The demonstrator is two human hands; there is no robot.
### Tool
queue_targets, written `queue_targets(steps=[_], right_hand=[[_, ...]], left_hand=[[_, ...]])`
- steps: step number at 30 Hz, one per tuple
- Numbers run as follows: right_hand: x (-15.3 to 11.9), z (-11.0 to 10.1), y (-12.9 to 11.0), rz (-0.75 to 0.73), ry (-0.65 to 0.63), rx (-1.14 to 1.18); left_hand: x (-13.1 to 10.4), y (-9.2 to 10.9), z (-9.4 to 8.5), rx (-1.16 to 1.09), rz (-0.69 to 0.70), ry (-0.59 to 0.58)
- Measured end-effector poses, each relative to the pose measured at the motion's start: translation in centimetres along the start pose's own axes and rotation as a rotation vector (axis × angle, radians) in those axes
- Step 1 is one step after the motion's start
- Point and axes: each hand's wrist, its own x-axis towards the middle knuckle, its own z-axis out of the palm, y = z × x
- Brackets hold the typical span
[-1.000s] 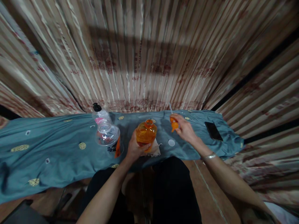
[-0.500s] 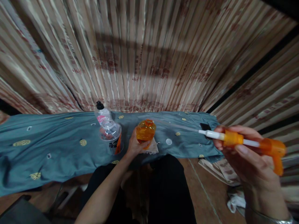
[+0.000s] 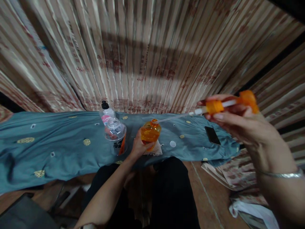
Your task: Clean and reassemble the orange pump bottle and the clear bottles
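Observation:
My left hand (image 3: 138, 146) is wrapped round an orange see-through bottle (image 3: 150, 133), which stands uncapped over a pale cloth (image 3: 156, 149). Up at the right, my right hand (image 3: 228, 117) grips an orange pump head (image 3: 213, 107) with a white neck. Its thin clear tube slants down to the left, and the tube's end is at the mouth of the orange bottle; whether it is inside I cannot tell. Left of my left hand stand a clear wide container (image 3: 115, 133) with an orange and black label and a clear bottle with a black cap (image 3: 105, 109).
A green patterned cloth (image 3: 64, 140) covers the long surface. On it lie a white round disc (image 3: 172, 144) and a black phone (image 3: 212, 135). Striped curtains (image 3: 143, 63) hang behind. A white plastic bag (image 3: 252, 211) is on the floor at the right.
My right hand has moved up and to the left with the pump head, its tube now steeper. The phone is now uncovered. My left hand keeps its hold on the orange bottle.

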Motion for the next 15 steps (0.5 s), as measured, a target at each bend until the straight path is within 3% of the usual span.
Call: queue_targets(steps=[3,6,11,15], right_hand=[[4.5,1.8,1.8,0.105,-0.172,-0.001],[7.4,4.6,5.1,0.101,-0.256,-0.090],[9.4,7.4,10.1,0.099,-0.466,-0.119],[9.6,7.9,11.2,0.093,-0.559,-0.182]], left_hand=[[0.1,0.2,0.1,-0.018,0.008,-0.005],[0.2,0.2,0.1,-0.024,0.017,-0.001],[0.2,0.2,0.2,-0.014,0.038,0.003],[0.1,0.2,0.3,-0.023,0.054,0.011]])
